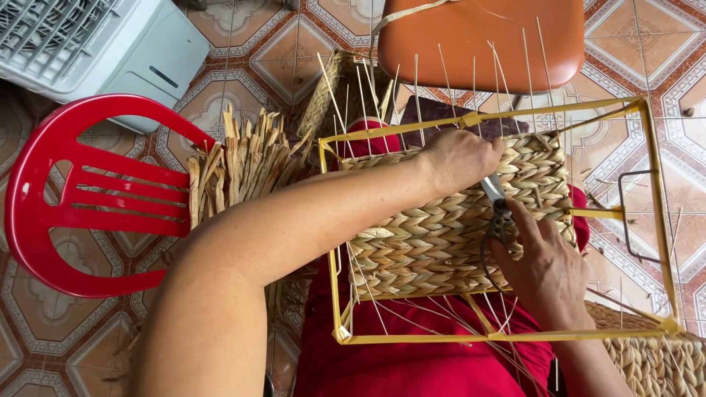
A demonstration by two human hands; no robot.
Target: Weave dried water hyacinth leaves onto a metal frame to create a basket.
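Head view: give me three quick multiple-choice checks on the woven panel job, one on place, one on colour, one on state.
1. Where do the scissors sit?
A. over the woven panel
B. on the red chair
C. on the tiled floor

2. What colour is the wire frame around the panel?
A. blue
B. yellow
C. black

3. How does the right hand stand?
A. open and flat
B. out of view
C. gripping the scissors

Answers:
1 A, the blades lie against the weave beside the left hand.
2 B, all its bars show yellow.
3 C, fingers pass through the handles.
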